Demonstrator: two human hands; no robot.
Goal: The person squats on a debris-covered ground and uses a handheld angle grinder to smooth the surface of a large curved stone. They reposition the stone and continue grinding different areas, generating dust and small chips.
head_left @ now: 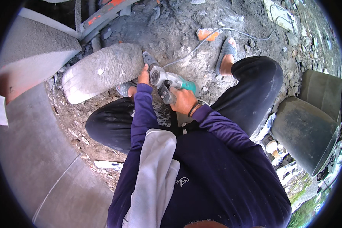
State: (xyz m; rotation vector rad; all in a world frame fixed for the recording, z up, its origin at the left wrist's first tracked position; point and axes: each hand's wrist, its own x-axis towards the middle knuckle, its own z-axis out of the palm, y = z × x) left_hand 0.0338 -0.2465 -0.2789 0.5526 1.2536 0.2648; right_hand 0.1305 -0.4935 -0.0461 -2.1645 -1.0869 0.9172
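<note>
I am squatting over rubble, holding a teal and silver power tool (167,80) with both hands. My left hand (143,76) is closed near the tool's front end, by its dark tip (148,59). My right hand (183,101), with a dark band on the wrist, grips the tool's body and handle. The tip rests against the end of a rough grey concrete cylinder (102,70) lying on the ground. A grey cable (201,43) runs from the tool across the ground to the upper right.
A large smooth concrete curve (30,152) fills the left side. A dusty dark bucket-like container (307,133) lies on the right. My feet in sandals (226,53) stand on broken stone. An orange brick piece (207,35) lies ahead. A pale towel (155,171) hangs over my shoulder.
</note>
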